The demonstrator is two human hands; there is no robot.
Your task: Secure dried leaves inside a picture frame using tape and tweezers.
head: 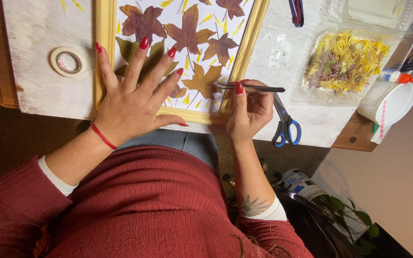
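— Pressed leaves (187, 33) already fill most of the white sheet inside the wooden frame (105, 28); yellow petal slivers dot the gaps.
— And the hands?
— Left hand (130, 102) lies flat, fingers spread, on the frame's lower corner. Right hand (247, 112) pinches metal tweezers (249, 88) just inside the frame's right edge, tips at a brown leaf.

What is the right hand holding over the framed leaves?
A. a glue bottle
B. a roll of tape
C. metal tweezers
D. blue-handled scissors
C: the right hand pinches metal tweezers with tips at the frame's inner edge, while the scissors, glue bottle and tape lie untouched on the table.
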